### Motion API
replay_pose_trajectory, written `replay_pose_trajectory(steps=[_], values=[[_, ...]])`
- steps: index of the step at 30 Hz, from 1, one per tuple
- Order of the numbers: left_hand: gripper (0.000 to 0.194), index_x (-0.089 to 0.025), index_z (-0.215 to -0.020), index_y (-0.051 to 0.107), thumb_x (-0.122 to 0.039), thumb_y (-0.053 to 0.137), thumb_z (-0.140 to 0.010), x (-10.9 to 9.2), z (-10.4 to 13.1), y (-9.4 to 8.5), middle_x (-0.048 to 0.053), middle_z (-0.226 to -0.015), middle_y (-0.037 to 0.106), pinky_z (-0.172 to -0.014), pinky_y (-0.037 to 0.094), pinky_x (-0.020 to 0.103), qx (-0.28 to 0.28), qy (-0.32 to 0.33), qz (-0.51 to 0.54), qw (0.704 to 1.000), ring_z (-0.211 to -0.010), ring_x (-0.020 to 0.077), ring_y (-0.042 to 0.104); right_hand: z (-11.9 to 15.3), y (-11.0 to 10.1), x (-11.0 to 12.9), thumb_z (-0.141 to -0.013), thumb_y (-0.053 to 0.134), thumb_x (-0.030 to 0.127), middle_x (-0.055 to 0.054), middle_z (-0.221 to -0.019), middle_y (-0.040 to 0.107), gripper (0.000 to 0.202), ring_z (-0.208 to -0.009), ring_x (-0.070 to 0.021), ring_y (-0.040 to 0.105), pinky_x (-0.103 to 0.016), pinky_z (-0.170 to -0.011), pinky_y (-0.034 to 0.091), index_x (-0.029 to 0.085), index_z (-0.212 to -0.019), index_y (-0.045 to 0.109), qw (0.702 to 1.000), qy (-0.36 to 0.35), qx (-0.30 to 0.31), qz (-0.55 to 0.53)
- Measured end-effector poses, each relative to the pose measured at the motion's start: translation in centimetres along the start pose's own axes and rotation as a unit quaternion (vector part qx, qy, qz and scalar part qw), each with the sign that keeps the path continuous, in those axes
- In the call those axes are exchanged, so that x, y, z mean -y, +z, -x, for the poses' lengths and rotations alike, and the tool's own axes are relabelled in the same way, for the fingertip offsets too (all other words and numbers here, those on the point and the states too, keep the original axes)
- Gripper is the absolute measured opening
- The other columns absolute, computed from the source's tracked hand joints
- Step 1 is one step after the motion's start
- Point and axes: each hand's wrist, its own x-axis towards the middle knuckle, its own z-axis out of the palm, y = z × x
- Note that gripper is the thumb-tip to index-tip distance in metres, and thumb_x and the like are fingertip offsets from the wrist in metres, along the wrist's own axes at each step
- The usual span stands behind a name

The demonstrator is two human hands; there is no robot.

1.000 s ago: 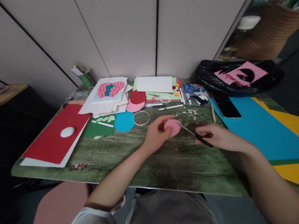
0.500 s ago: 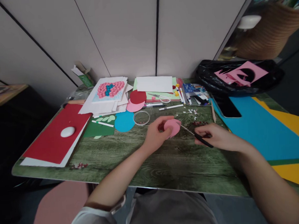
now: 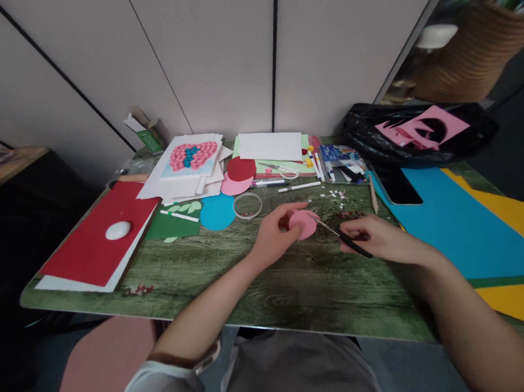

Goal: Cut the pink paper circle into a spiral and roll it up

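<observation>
Over the middle of the table, my left hand (image 3: 275,233) pinches a round piece of pink paper (image 3: 304,225) between thumb and fingers. My right hand (image 3: 371,236) grips the black handles of a pair of scissors (image 3: 354,245). The scissors' metal blades point left and meet the upper right edge of the pink paper, where a thin strip curls up. Beyond my hands lie white paper scraps (image 3: 336,197), a clear ring (image 3: 247,206), a blue paper circle (image 3: 217,212), a pink circle (image 3: 237,184) and a red circle (image 3: 241,169).
On the left, red card (image 3: 100,235) carries a white oval object (image 3: 118,230). White sheets with a pink and blue heart picture (image 3: 193,157) lie behind. To the right are a phone (image 3: 397,184), blue card (image 3: 463,225) and a black plastic bag (image 3: 360,134).
The pink paper has turned slightly in my left hand, and a thin strip now curls at its upper edge by the blades. My right hand has hardly moved.
</observation>
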Motion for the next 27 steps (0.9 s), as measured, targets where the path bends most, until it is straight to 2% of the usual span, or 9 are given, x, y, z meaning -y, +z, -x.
replay_pose_trajectory(steps=[13, 22, 27], values=[[0.038, -0.02, -0.109, 0.061, -0.012, 0.057, -0.072, -0.1, 0.0, 0.0, 0.0, -0.078, 0.057, -0.062, 0.04, 0.021, -0.019, -0.002, 0.016, 1.0, -0.068, 0.0095, 0.048, 0.1, -0.2, 0.3, -0.075, 0.06, 0.039, 0.006, -0.058, 0.023, 0.043, -0.056, -0.0087, 0.024, -0.021, -0.049, 0.021, 0.02, -0.058, 0.026, 1.0, -0.007, -0.007, -0.008], [0.036, -0.019, -0.107, 0.062, -0.012, 0.059, -0.072, -0.7, -0.1, -0.2, 0.001, -0.08, 0.058, -0.062, 0.04, 0.02, -0.039, -0.003, 0.02, 0.999, -0.069, 0.0093, 0.048, 0.2, -0.2, 0.4, -0.076, 0.06, 0.036, 0.006, -0.058, 0.022, 0.043, -0.056, -0.0085, 0.023, -0.021, -0.049, 0.021, 0.02, -0.058, 0.025, 1.0, -0.006, -0.012, 0.003], [0.038, -0.017, -0.11, 0.059, -0.016, 0.062, -0.072, -1.0, -0.1, -0.1, 0.005, -0.095, 0.063, -0.066, 0.041, 0.021, -0.034, -0.022, 0.051, 0.998, -0.077, 0.0117, 0.053, 0.2, -0.1, 0.2, -0.079, 0.056, 0.038, 0.006, -0.057, 0.025, 0.039, -0.056, -0.0081, 0.026, -0.021, -0.049, 0.022, 0.019, -0.058, 0.029, 1.0, -0.001, -0.019, -0.012]])
